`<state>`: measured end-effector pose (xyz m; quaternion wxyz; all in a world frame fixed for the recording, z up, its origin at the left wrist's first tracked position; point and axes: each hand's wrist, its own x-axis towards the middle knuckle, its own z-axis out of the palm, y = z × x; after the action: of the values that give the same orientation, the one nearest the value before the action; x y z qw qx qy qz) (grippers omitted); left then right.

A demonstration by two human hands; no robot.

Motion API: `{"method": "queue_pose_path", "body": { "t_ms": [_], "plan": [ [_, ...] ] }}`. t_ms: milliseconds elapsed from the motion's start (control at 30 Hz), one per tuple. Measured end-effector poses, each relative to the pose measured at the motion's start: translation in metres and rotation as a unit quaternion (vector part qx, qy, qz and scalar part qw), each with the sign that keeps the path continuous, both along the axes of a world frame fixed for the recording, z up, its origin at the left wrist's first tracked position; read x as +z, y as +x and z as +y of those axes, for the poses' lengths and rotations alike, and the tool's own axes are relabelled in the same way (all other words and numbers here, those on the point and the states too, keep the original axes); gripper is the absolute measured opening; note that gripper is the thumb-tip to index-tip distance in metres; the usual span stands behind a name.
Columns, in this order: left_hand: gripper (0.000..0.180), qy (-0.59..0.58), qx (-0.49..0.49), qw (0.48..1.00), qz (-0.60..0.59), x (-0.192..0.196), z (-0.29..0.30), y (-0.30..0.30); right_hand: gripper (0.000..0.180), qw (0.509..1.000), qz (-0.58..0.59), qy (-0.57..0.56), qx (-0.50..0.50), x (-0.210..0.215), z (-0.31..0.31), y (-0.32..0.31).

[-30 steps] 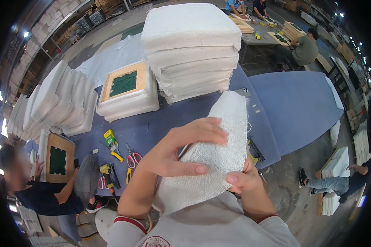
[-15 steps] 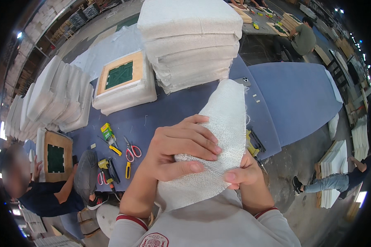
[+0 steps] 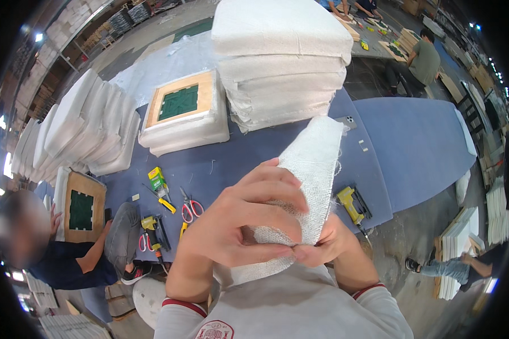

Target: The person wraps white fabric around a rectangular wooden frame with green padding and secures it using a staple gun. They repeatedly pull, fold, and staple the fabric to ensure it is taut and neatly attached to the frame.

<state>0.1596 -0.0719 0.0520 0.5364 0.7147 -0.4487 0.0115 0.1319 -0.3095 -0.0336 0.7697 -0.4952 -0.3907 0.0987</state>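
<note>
In front of my chest a white seat cushion [image 3: 316, 161] covered in coarse woven fabric stands tilted, its frayed edge facing right. My left hand [image 3: 254, 212] curves over its near face, with thumb and fingertips pinched together on the fabric. On the right border my right hand [image 3: 331, 243] grips the cushion, its thumb meeting the left fingertips; its other fingers are mostly hidden behind. A yellow staple gun [image 3: 353, 206] lies on the blue table [image 3: 249, 150] just right of the cushion. Red-handled scissors [image 3: 192, 209] lie left of my left wrist.
Beyond the cushion rises a tall stack of white cushions [image 3: 283, 85], beside a wood-backed cushion [image 3: 178, 104]. A phone [image 3: 349, 121], a green box [image 3: 157, 179], a yellow-handled screwdriver [image 3: 167, 204] and another staple gun [image 3: 152, 229] lie on the table. A person [image 3: 68, 265] sits at left.
My left hand has gone from lying spread on the fabric to pinching it, meeting my right thumb. The cushion has turned more edge-on. The whole view has shifted slightly.
</note>
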Motion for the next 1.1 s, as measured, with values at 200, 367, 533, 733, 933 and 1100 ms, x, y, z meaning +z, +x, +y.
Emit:
{"method": "queue_pose_path", "body": {
  "t_ms": [200,367,533,733,933,1100],
  "plan": [
    [0.101,0.053,0.316,0.944,0.074,-0.014,0.008,-0.038,0.017,0.996,-0.018,-0.038,-0.078,0.004,0.014,0.004],
    [0.094,-0.098,0.285,0.932,0.203,-0.041,0.026,-0.062,0.013,0.994,0.035,-0.097,-0.033,0.016,0.043,-0.005],
    [0.093,-0.137,0.251,0.935,0.209,-0.052,0.046,-0.066,0.012,0.963,0.205,-0.169,0.039,0.036,0.051,-0.017],
    [0.094,-0.115,0.287,0.931,0.192,-0.041,0.062,-0.073,0.014,0.978,0.028,-0.203,0.019,0.013,0.068,-0.009],
    [0.101,-0.142,0.443,0.850,0.248,-0.041,0.039,-0.106,0.022,0.978,-0.151,-0.138,-0.032,-0.018,0.110,-0.004],
    [0.111,-0.035,0.520,0.836,0.169,-0.055,0.041,-0.113,0.022,0.968,-0.125,-0.205,0.067,-0.020,0.100,-0.010]
  ]
}}
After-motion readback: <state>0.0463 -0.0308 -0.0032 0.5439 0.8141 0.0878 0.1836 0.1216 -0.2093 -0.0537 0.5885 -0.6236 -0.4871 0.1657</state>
